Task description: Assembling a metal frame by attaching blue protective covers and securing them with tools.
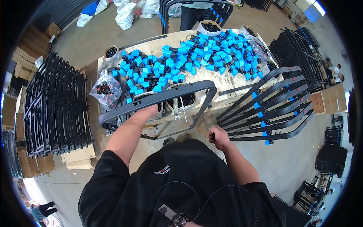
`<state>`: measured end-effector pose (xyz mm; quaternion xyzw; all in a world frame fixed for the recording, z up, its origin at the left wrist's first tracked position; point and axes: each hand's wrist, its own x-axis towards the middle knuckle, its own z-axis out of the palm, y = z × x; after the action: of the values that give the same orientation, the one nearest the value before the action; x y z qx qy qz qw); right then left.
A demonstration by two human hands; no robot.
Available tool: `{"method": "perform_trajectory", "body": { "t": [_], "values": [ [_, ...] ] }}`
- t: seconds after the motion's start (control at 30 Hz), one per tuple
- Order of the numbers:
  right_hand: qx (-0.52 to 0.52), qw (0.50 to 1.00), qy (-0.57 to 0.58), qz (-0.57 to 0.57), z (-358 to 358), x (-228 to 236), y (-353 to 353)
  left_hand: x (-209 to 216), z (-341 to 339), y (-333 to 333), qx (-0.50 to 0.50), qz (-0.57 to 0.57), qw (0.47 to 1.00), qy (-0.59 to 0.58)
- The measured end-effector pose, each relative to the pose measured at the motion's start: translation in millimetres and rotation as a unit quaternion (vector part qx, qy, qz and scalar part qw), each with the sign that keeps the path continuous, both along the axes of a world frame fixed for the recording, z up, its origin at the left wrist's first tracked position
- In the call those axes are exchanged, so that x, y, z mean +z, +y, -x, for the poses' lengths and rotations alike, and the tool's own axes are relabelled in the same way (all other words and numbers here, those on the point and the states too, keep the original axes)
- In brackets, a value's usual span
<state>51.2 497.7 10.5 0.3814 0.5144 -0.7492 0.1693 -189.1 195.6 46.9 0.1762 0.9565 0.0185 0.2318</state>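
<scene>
My left hand (152,110) reaches under the near rail of a black rounded rectangular frame (189,87), into a container of small black parts (160,110) at the table's front edge. Its fingers are hidden there. My right hand (218,137) is closed low in front of me, beside a row of similar frames; a small black piece (213,135) shows in its fist, its kind unclear. The black frame stands tilted across the table's front edge. Behind it, a second container of black parts (188,99) has a wrench (176,113) and a thin metal rod (183,109) hanging at its front.
A heap of blue-and-black plastic pieces (204,53) covers much of the wooden table (223,85). Bags of black parts stand around it, including a clear bag (106,90) at left. Frames with blue pieces (272,109) lean at right; stacked frames (56,106) stand left. Someone (194,17) stands across the table.
</scene>
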Motion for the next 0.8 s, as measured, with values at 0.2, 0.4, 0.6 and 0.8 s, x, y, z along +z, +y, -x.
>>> {"method": "perform_trajectory", "body": {
  "t": [0.2, 0.4, 0.6, 0.8],
  "values": [
    [0.015, 1.0, -0.016, -0.013, 17, 8, -26, -36, -5, -15, 0.114, -0.102, 0.988, -0.032],
    [0.019, 1.0, 0.008, -0.012, 28, 8, -13, -52, -4, -27, 0.11, -0.137, 0.984, 0.008],
    [0.027, 0.999, 0.001, 0.021, 40, 10, 23, -42, -6, -35, 0.288, -0.292, 0.908, -0.087],
    [0.056, 0.991, 0.054, 0.109, 59, 19, 62, 22, -77, 1, 0.453, -0.688, 0.406, -0.396]
  ]
}}
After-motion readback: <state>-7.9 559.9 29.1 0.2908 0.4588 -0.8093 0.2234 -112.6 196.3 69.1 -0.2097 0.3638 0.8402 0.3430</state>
